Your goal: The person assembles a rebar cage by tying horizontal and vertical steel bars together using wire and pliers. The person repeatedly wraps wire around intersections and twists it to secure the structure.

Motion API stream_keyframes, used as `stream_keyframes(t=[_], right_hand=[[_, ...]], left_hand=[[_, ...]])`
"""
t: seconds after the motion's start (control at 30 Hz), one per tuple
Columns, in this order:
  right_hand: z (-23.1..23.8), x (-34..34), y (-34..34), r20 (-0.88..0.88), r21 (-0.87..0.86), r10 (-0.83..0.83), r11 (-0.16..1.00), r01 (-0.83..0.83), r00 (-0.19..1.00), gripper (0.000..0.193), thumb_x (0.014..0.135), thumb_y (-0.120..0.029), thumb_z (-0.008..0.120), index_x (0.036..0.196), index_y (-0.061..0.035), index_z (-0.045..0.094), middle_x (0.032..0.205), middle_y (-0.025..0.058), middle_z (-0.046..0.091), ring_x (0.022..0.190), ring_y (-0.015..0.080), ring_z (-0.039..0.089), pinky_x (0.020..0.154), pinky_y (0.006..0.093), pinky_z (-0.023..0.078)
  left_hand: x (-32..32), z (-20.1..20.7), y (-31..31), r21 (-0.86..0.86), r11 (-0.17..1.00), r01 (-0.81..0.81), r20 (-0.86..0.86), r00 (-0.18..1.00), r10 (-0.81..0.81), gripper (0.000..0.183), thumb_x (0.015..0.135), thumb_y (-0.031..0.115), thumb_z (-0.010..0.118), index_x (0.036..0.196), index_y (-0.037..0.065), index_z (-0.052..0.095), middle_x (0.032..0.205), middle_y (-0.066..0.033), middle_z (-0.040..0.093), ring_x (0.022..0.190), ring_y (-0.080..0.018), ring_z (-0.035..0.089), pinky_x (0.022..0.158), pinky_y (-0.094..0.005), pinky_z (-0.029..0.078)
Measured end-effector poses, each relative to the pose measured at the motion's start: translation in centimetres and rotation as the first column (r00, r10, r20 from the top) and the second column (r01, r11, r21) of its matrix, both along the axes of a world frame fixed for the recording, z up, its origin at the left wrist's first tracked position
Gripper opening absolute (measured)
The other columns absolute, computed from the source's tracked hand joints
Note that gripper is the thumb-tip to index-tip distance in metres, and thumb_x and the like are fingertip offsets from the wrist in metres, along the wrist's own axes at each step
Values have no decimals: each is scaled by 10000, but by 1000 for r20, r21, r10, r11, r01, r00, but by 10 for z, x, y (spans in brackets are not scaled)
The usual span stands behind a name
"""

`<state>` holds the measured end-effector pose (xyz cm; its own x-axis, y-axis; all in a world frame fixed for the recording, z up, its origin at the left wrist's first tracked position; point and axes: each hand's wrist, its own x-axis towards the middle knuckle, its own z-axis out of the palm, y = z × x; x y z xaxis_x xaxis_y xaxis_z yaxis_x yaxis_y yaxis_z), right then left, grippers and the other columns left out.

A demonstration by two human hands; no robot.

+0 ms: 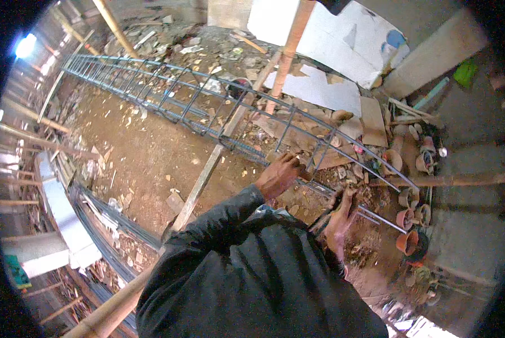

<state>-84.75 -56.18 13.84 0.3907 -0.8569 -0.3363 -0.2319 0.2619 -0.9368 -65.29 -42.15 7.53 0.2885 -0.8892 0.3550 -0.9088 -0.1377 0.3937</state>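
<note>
A long steel rebar cage (185,93), made of bars with square stirrups, runs from the far left to the right in front of me. My left hand (282,173) is closed on the near side of the cage, by a stirrup close to its right end. To its right, my right hand (342,211) is closed around a dark, slim hand tool (319,223) whose kind I cannot make out. The right hand is beside the lower bars (385,221), whose ends stick out past the last stirrup. The fingertips of both hands are partly hidden.
A wooden batten (199,188) crosses under the cage. An upright wooden post (289,50) stands behind it. Plant pots (407,242) line the right side. White boards (320,31) lean at the back. Loose rebar (114,236) lies at left, near a bamboo pole (114,310).
</note>
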Motion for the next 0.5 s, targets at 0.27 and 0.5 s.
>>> stream_keyframes(t=[0.27, 0.5], right_hand=[[1, 10, 16, -63, -221, 121, 966, -132, 991, 682, 1043, -476, 588, 1501, 14, 461, 1435, 186, 525, 1288, 292, 491, 1099, 412, 402], [17, 27, 31, 83, 88, -52, 995, 44, 995, 659, 1002, -446, 657, 1513, -86, 451, 1422, 159, 534, 1251, 252, 520, 1043, 427, 431]], left_hand=[[-5, 3, -2, 60, 998, -16, -57, 998, 19, 331, 909, 177, 561, 1212, 72, 640, 1189, -145, 618, 1181, -340, 567, 1077, -455, 435], [-20, 31, 42, -216, 960, -180, -190, 972, 140, 361, 897, 148, 643, 1245, 62, 611, 1139, -150, 621, 1160, -348, 566, 981, -438, 458]])
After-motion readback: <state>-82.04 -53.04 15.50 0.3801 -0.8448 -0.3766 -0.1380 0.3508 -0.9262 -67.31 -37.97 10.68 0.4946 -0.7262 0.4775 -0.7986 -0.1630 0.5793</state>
